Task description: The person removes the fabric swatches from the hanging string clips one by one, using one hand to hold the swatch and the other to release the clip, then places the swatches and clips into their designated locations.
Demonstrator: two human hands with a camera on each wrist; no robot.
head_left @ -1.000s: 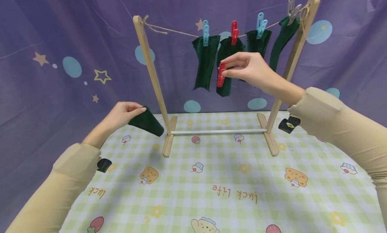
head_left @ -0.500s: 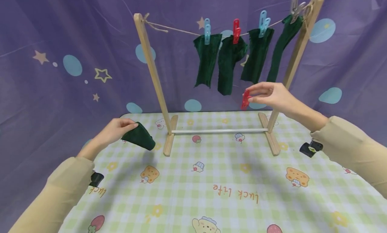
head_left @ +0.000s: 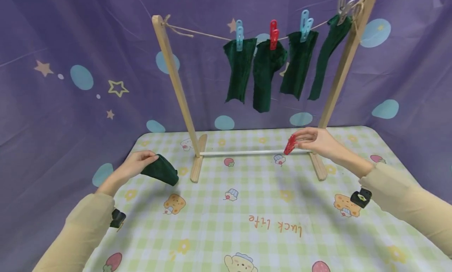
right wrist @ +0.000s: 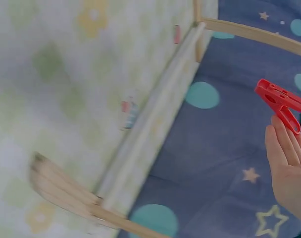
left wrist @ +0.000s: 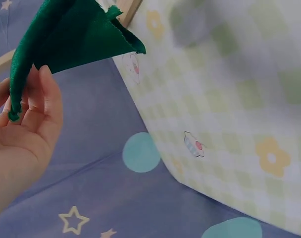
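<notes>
My left hand (head_left: 135, 164) pinches a dark green piece of cloth (head_left: 161, 170) by one end, left of the rack's left foot. In the left wrist view the cloth (left wrist: 83, 37) juts out folded from between thumb and fingers. At the right, my right hand (head_left: 319, 142) pinches a red clothespin (head_left: 290, 145) in front of the rack's low white bar. The right wrist view shows this clothespin (right wrist: 280, 103) at the fingertips; its gripped end is cut off by the frame. Neither hand touches the rack or the hanging cloths.
A wooden rack has a left post (head_left: 176, 84), a right post (head_left: 344, 68), a white bottom bar (head_left: 247, 153) and a string. Several green cloths hang there, including one (head_left: 240, 70) under a blue clothespin (head_left: 239, 36) and one under a red clothespin (head_left: 273, 36). A checkered tablecloth (head_left: 212, 229) lies beneath.
My right hand has come down from in front of the hanging cloths and shifted right, still pinching the red clothespin. My left hand has sunk lower with the green cloth.
</notes>
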